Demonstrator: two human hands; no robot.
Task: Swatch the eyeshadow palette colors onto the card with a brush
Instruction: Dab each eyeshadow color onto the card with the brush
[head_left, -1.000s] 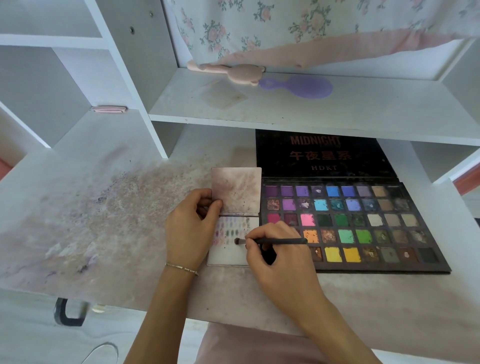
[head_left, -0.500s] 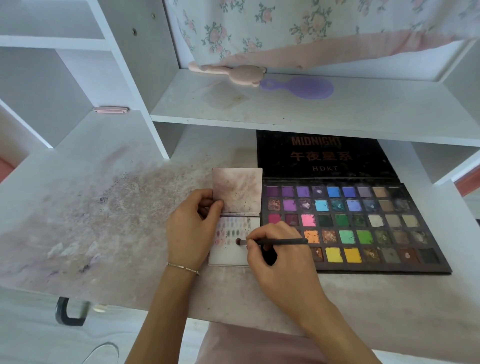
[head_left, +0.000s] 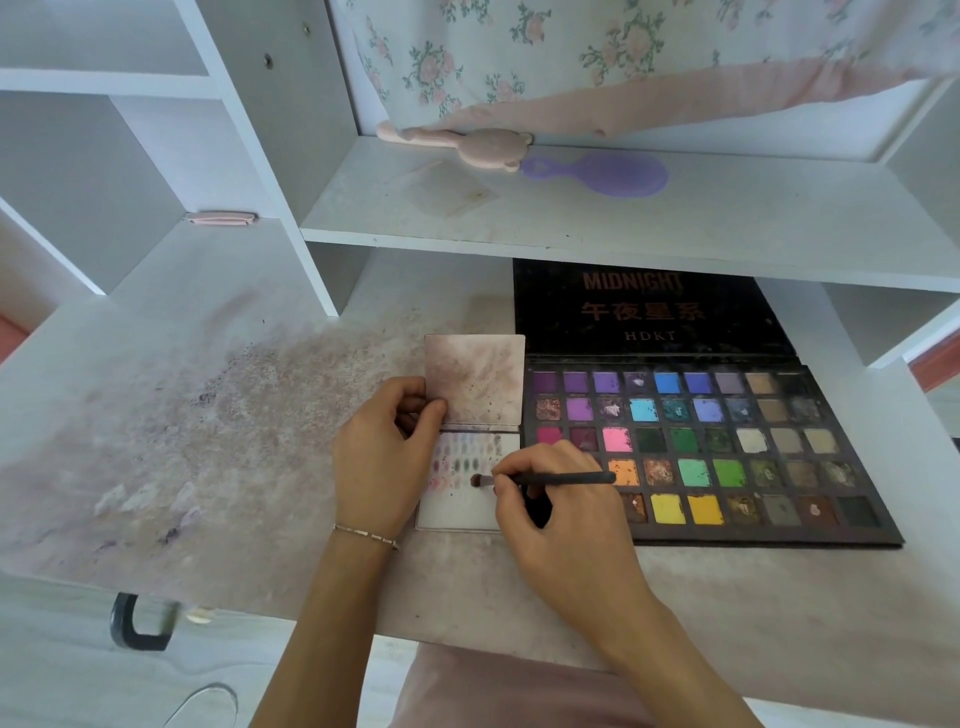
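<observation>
Right hand (head_left: 563, 512) curled around brush (head_left: 550, 478)

From my feed this looks like a home, most likely a bedroom vanity or dressing desk: a white desk (head_left: 171, 415) with built-in cubbies and a shelf (head_left: 623, 234) across its back edge, its top smudged with pinkish and purple powder stains. On the shelf lie a pink bear-shaped hairbrush (head_left: 467, 145) and a purple hairbrush (head_left: 613, 174), and a floral curtain with a pink hem (head_left: 597, 57) hangs behind them. An open eyeshadow palette (head_left: 701, 452) lies under the shelf toward the desk's right side, and a pink cushioned seat (head_left: 519, 691) sits below the desk's front edge.
</observation>
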